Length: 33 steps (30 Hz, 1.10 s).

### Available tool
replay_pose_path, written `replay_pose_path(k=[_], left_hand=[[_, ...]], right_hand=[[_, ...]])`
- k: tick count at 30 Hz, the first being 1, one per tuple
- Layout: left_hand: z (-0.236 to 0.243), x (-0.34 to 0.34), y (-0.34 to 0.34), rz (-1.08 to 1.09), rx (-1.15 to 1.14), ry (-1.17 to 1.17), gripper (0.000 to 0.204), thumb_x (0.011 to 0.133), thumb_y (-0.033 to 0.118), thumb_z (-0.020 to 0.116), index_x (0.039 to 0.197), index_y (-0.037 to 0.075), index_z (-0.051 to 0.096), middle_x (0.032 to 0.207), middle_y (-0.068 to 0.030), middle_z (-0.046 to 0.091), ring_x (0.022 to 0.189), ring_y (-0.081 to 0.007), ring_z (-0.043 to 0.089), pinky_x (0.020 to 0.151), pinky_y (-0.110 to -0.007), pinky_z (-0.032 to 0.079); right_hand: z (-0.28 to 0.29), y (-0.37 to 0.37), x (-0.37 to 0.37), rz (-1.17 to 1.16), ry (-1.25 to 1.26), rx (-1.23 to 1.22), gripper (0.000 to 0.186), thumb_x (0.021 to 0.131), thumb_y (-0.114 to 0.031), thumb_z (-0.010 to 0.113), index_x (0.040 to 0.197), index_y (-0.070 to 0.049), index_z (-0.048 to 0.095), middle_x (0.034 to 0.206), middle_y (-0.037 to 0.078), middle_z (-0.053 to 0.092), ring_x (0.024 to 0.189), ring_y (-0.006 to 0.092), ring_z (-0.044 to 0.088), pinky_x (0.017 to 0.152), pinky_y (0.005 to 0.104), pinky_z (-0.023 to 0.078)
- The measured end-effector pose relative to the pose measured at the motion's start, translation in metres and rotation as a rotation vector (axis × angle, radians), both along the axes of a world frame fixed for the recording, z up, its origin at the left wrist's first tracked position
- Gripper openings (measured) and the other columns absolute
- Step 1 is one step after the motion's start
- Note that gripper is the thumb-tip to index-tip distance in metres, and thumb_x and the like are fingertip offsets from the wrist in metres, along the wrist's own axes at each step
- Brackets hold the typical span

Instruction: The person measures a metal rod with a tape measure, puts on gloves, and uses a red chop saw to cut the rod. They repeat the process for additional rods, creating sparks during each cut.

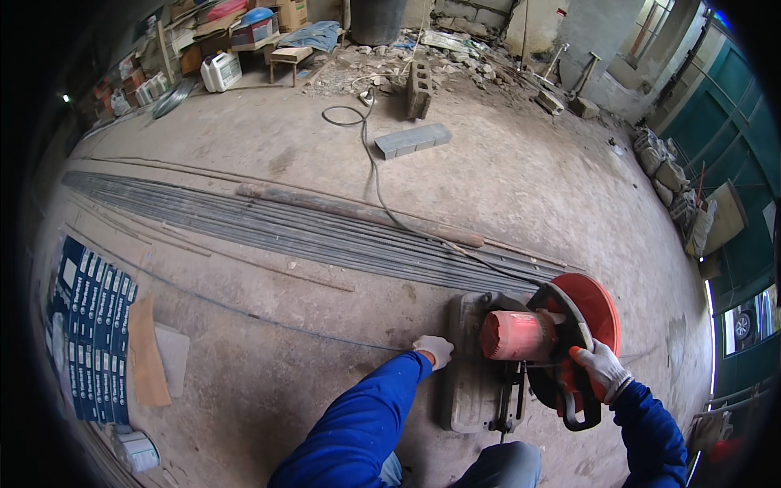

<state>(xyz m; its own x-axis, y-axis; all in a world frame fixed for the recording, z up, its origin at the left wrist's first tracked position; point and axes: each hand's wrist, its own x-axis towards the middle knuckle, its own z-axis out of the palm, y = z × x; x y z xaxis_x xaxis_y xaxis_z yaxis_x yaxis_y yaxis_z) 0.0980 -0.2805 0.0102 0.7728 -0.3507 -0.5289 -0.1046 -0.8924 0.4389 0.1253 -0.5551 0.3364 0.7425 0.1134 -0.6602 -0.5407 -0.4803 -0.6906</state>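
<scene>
A cut-off saw with a red motor [521, 335], red blade guard [600, 305] and grey base plate [465, 407] stands on the floor before me. My right hand [602, 370], in a white and orange glove, is closed round the saw's black handle [582, 416]. Just left of the base, my white-gloved left hand [435, 351] is closed on a thin steel rod [338, 338]. That rod stretches far left across the floor and passes toward the saw under the motor. The motor and guard hide where rod and disc meet.
Long steel bars [268, 230] lie beyond the saw, with a rusty pipe [358, 214] on top. A black cable [376, 175] crosses them. Blue boxes [96, 325] and a tin [137, 450] are at left. A concrete block [413, 141] lies ahead; sacks [672, 175] line the right.
</scene>
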Motion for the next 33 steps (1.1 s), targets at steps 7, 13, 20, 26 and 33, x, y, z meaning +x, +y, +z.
replay_pose_path(k=[7,13,20,26,33], left_hand=[[0.002,0.0,0.002,-0.004,-0.011,-0.007,0.037,0.095,0.039,0.058,0.12,0.012,0.067,0.112,-0.014,0.072,0.104,-0.0394,0.069,0.084,-0.055,0.055],[0.01,0.002,0.001,-0.048,0.045,-0.023,0.04,0.093,0.039,0.058,0.121,0.012,0.067,0.111,-0.0153,0.072,0.104,-0.0392,0.069,0.086,-0.053,0.055],[0.054,0.008,0.024,-0.023,0.057,-0.018,0.052,0.089,0.05,0.06,0.121,0.009,0.066,0.113,-0.0194,0.07,0.106,-0.0421,0.067,0.089,-0.051,0.054],[0.164,-0.025,0.135,0.224,0.021,0.045,0.065,0.09,0.056,0.056,0.133,0.007,0.061,0.126,-0.024,0.065,0.118,-0.043,0.061,0.1,-0.048,0.049],[0.306,-0.252,0.274,1.126,-0.304,0.173,0.074,0.094,0.046,0.065,0.146,-0.003,0.045,0.126,-0.0205,0.067,0.081,-0.0224,0.07,0.075,-0.038,0.055]], right_hand=[[0.0,-0.002,0.001,0.047,-0.025,-0.033,0.017,0.096,-0.016,0.059,0.104,-0.001,0.057,0.078,0.01,0.064,0.06,0.0205,0.064,0.053,0.0375,0.055],[-0.013,-0.01,0.005,0.118,-0.17,-0.192,0.02,0.097,-0.019,0.059,0.104,-0.001,0.058,0.078,0.008,0.063,0.057,0.0175,0.062,0.052,0.0344,0.054],[-0.026,-0.026,0.012,0.216,-0.303,-0.426,0.046,0.087,-0.036,0.07,0.107,0.005,0.063,0.086,0.015,0.07,0.08,0.0261,0.07,0.075,0.0407,0.054],[-0.033,-0.027,0.013,0.231,-0.351,-0.519,0.051,0.087,-0.041,0.069,0.11,0.004,0.064,0.096,0.026,0.072,0.093,0.0413,0.07,0.083,0.0471,0.054],[0.009,-0.002,-0.053,0.218,-0.352,-0.824,0.087,0.09,-0.044,0.064,0.157,-0.006,0.023,0.122,0.03,0.061,0.105,0.0458,0.065,0.089,0.0519,0.054]])
